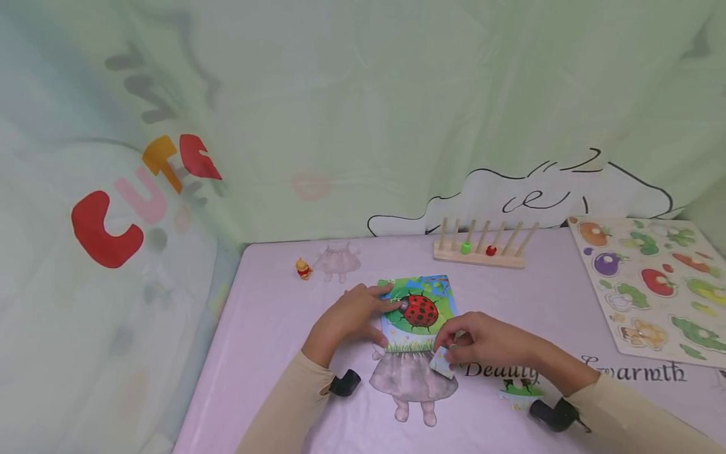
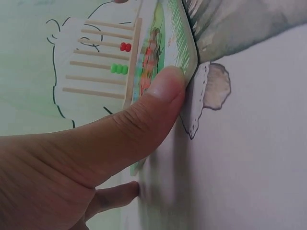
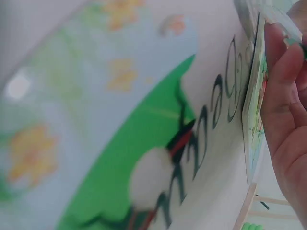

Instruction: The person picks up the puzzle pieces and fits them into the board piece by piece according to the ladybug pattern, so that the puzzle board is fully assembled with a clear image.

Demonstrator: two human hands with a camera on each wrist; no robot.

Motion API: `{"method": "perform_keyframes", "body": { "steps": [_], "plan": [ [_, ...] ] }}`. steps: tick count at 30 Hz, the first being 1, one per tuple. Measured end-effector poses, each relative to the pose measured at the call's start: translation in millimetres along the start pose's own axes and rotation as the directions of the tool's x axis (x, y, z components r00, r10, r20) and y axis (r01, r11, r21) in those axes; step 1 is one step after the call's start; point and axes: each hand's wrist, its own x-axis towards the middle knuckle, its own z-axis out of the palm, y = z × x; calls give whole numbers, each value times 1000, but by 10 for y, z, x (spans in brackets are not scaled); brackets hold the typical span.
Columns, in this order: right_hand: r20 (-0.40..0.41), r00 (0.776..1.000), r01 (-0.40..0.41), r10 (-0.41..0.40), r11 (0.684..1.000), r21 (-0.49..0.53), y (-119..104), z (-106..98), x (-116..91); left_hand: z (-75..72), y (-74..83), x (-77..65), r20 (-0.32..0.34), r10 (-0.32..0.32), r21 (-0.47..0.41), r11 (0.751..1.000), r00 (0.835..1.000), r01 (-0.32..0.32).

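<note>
Left hand rested, fingers outstretched, on the ladybug puzzle lying on the counter | right hand pinched a small piece near the puzzle's lower-right corner | step seemed piece-fitting | next move likely called for aligning edges

Puzzle pc prob. glossy, rack wood.

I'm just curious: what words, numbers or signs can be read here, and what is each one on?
"CUTE": coloured letters on the left-hand hanging cloth.
"Beauty": dark script on the tablecloth, its first letter ornate.
"warmth": also on the tablecloth; the flourish before it is partly hidden by the right forearm.
Too blurred to read: grey shapes above "CUTE".
Black loops on the back cloth: I can't tell whether they are lettering.
</note>
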Motion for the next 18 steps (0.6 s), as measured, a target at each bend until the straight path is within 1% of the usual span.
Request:
{"method": "perform_keyframes", "body": {
  "steps": [2,4,8,9,11,15,18],
  "plan": [
    [-16,999,-30,31,999,19,-25,2,32,4,-1,0,-1,-1,-6,1000,1000,1],
    [-38,997,-61,63,996,63,-47,12,72,10,-5,0,-3,2,-7,1000,1000,-2],
    [-116,989,-76,91,988,134,-79,38,183,26,-21,4,-14,26,-11,1000,1000,-26],
    [-139,985,-78,97,988,135,-86,44,214,29,-25,6,-17,31,-6,1000,999,-31],
    [-187,977,-83,104,990,117,-101,58,274,36,-31,8,-21,35,-3,999,999,-35],
    [-270,951,-131,149,988,83,-133,89,379,43,-34,10,-18,27,-2,1000,999,-27],
    [-320,926,-171,199,979,113,-147,110,446,44,-35,9,-14,18,-4,1000,1000,-18]
  ]
}}
